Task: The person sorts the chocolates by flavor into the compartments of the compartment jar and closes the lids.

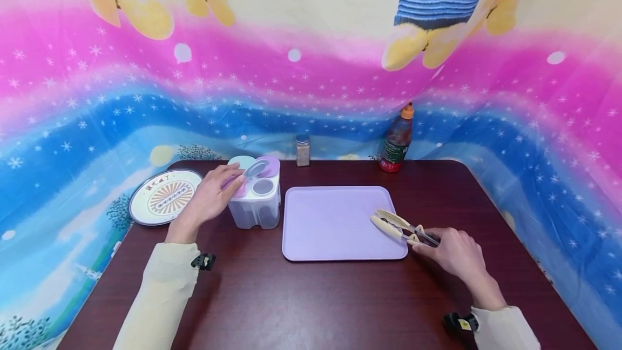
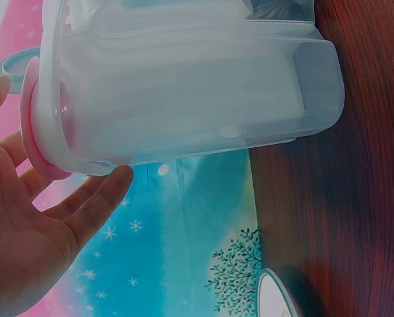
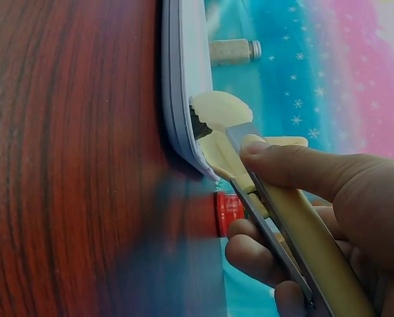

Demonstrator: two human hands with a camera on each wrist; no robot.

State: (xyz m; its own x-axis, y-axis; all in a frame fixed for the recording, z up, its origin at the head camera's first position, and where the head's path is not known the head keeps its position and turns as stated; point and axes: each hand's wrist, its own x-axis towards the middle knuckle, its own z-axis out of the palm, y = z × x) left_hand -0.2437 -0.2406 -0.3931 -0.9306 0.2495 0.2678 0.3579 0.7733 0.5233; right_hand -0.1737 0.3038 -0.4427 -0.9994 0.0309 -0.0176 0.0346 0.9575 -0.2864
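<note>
A seasoning box [image 1: 254,210] with a clear body and several coloured round lids stands at the table's back left. One grey-blue lid [image 1: 256,168] is tilted up beside an uncovered round opening. My left hand [image 1: 208,194] reaches over the box from the left; its thumb is by the raised lid, and its fairly straight fingers lie along the pink lid [image 2: 33,122] and the box's side. My right hand [image 1: 459,253] grips tongs [image 1: 387,227] with cream heads, slightly spread, over the right edge of a lilac tray [image 1: 335,223]. A dark patch between the tong heads is unclear.
A patterned plate [image 1: 165,197] sits to the left, partly behind my left forearm. At the back stand a small shaker jar [image 1: 303,151] and a sauce bottle [image 1: 396,142] with an orange cap. A printed cloth [image 1: 311,80] hangs around the dark wooden table [image 1: 272,307].
</note>
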